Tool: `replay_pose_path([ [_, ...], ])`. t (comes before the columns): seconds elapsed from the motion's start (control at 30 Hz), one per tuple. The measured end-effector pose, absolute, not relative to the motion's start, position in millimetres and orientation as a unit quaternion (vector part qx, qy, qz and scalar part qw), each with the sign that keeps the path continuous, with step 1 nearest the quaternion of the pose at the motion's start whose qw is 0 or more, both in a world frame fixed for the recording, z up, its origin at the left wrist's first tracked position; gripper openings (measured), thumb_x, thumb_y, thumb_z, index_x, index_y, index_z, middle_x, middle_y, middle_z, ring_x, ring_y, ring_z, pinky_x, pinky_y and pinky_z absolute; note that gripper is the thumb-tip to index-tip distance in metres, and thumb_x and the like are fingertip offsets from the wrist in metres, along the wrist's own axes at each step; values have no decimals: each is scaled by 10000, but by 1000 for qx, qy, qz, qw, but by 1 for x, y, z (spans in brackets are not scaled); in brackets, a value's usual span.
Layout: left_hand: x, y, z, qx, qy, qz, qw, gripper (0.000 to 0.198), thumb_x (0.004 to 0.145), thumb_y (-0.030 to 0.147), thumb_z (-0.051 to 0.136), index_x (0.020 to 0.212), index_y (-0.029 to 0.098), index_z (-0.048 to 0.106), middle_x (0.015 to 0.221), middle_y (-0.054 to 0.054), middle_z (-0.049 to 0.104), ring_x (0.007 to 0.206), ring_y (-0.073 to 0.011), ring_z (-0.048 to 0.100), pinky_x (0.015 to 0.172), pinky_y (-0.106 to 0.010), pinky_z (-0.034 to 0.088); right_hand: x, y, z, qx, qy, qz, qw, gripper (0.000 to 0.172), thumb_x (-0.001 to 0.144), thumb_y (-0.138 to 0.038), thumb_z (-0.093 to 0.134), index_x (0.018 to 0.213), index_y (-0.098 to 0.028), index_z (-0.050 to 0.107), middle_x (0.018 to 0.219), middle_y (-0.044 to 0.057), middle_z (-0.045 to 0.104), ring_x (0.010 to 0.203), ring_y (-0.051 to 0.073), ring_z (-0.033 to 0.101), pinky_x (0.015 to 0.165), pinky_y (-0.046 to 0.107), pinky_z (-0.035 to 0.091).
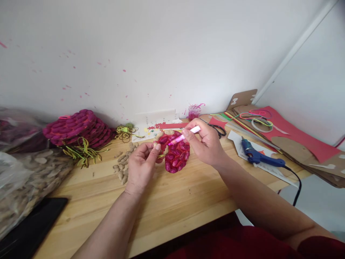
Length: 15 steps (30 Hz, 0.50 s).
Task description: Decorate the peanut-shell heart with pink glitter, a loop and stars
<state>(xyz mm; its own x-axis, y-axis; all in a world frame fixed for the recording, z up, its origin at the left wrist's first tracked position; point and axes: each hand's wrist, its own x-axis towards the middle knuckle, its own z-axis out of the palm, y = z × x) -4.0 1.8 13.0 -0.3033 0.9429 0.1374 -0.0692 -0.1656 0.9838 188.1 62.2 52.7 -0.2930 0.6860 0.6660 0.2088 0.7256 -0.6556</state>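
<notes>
Between my hands is a red craft piece (pixel 178 158) covered with peanuts painted glossy magenta. A few peanuts along its upper left edge still show bare tan shell. My left hand (pixel 141 162) pinches the piece at its left side, with a bit of yellow-green cord beside the fingers. In my right hand (pixel 205 144) is a slim white paintbrush (pixel 188 134), its lower part stained pink. The brush tip touches or nearly touches the piece near my left fingertips; I cannot tell which. Loose unpainted peanuts (pixel 123 163) lie on the table just left of my left hand.
Stacked magenta peanut pieces (pixel 81 126) with cords and a bag of peanuts (pixel 35 180) stand left. A paint cup (pixel 194 113) is against the wall, with black-handled scissors (pixel 222 131) nearby. A blue glue gun (pixel 261 158), cardboard (pixel 291 151) and red paper (pixel 304 140) lie right.
</notes>
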Motion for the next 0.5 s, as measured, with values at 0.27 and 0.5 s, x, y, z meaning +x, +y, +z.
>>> replay_pose_path([
  [0.27,-4,1,11,430,501,633,404,435,753,529,843,882,135,709,774,-34,701,652,-130,639,585,-226,565,187,62,55,-290,-774,212,522,156,1000,-304,616,880,-207,590,755,-14,615,693,137,574,675,304,425],
  [0.5,-7,6,4,373,467,661,453,372,747,469,866,830,146,702,771,-2,661,612,-101,616,576,-213,545,185,58,55,-282,-769,214,532,142,1000,-295,610,893,-202,594,767,-7,603,704,141,569,692,311,430],
])
